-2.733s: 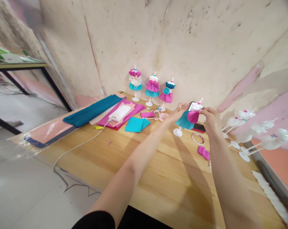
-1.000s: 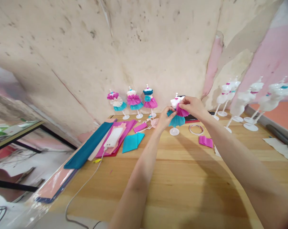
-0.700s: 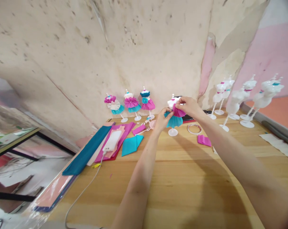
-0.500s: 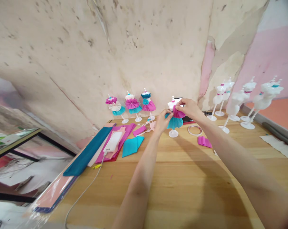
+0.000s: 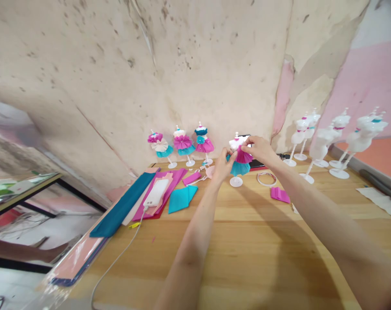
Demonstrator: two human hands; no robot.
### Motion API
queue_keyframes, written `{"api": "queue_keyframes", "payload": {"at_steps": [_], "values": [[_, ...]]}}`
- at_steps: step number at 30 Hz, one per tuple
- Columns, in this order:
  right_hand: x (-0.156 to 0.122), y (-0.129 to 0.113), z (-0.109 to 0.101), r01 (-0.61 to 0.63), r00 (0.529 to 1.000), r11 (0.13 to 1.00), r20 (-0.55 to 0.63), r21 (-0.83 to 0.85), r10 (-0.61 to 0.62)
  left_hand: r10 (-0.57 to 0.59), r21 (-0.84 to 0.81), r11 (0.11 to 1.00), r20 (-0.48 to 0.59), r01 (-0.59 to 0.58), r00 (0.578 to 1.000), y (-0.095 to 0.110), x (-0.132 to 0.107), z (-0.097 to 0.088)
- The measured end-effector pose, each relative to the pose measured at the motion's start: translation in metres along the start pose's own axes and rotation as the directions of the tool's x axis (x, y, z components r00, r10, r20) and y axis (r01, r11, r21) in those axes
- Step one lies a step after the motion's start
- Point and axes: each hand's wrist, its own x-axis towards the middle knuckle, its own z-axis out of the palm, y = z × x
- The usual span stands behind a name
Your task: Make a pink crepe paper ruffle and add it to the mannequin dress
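Miniature white dress form (image 5: pixel 236 144) stands upright on its round white base (image 5: pixel 236 182), on the wooden table (image 5: pixel 247 262), held between your hands. Teal crepe-paper skirt (image 5: pixel 239 168) hangs around its lower body; magenta crepe-paper ruffle (image 5: pixel 244 156) sits over the skirt at the waist.

Your right hand (image 5: pixel 261 150) is pinching the top of the ruffle, with fingers and thumb pressed together at the waist. Your left hand (image 5: pixel 221 165) is curled, its fingertips (image 5: pixel 228 153) against the form's left side beside the ruffle; you cannot tell from this view exactly what they grip.

Black smartphone (image 5: pixel 244 136) lies directly behind the form. Pale pink paper cutouts (image 5: pixel 209 172) and a magenta paper strip (image 5: pixel 191 178) lie just left of your left hand. Folded magenta paper (image 5: pixel 279 195) and a thin white hoop (image 5: pixel 266 179) lie to the right of the base.

Farther left: three dressed dress forms (image 5: pixel 182 144), teal folded paper (image 5: pixel 180 199), and a white power bank (image 5: pixel 155 193) on stacked magenta sheets (image 5: pixel 171 176). Undressed white dress forms (image 5: pixel 321 142) stand to the right.
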Motion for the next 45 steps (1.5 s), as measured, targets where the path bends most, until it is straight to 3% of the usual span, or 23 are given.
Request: {"api": "queue_keyframes", "payload": {"at_steps": [8,16,22,28,35,42,45], "values": [[-0.003,0.009,0.003,0.011,1.0,0.998,-0.01,0.063,-0.011,-0.033,-0.162,0.986,0.006,0.033,0.999,-0.006,0.001,0.008],[-0.013,0.001,-0.013,0.029,0.991,0.968,0.123,0.25,-0.061,-0.041,-0.287,0.956,0.054,0.055,0.998,-0.005,0.006,-0.001],[-0.041,-0.01,-0.036,-0.023,0.99,0.951,0.143,0.309,-0.023,0.0,-0.316,0.948,0.146,0.047,0.989,0.024,0.003,-0.013],[-0.063,-0.02,-0.062,-0.05,0.989,0.926,0.149,0.374,-0.006,-0.015,-0.35,0.931,0.24,0.101,0.971,0.062,-0.008,-0.011],[-0.078,-0.031,-0.091,-0.039,0.992,0.968,0.127,0.248,0.007,-0.083,-0.326,0.928,0.293,0.181,0.953,0.091,-0.012,-0.009],[-0.079,-0.029,-0.084,-0.061,0.985,0.909,0.169,0.413,-0.011,-0.112,-0.191,0.968,0.259,0.164,0.959,0.1,-0.013,-0.013],[-0.078,-0.032,-0.074,-0.032,0.993,0.912,0.119,0.408,-0.019,-0.108,-0.199,0.967,0.242,0.158,0.964,0.098,-0.013,-0.013]]}}
